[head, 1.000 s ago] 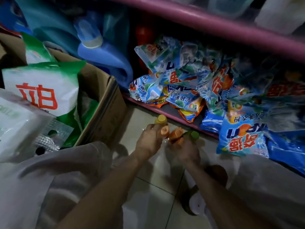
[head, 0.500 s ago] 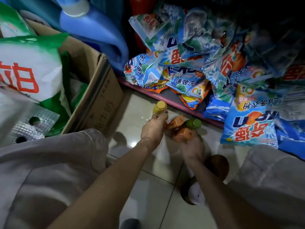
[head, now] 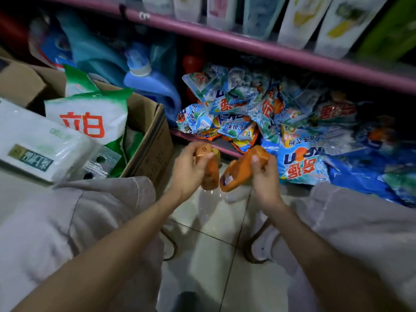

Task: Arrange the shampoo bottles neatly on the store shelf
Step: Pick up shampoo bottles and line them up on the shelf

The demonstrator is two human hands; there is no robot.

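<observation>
left hand (head: 189,167) grips orange bottle (head: 210,176) (blurred) | right hand (head: 264,176) likely likewise

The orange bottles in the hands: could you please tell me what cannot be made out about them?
Head view:
- Left bottle: label hidden by the left hand and motion blur.
- Right bottle: label print too small and blurred; cap covered by the right hand.
- Yellow cap: its bottle hidden behind the left bottle.

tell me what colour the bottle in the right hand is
Orange: the bottle gripped by the right hand is orange, seen in the head view.
</observation>
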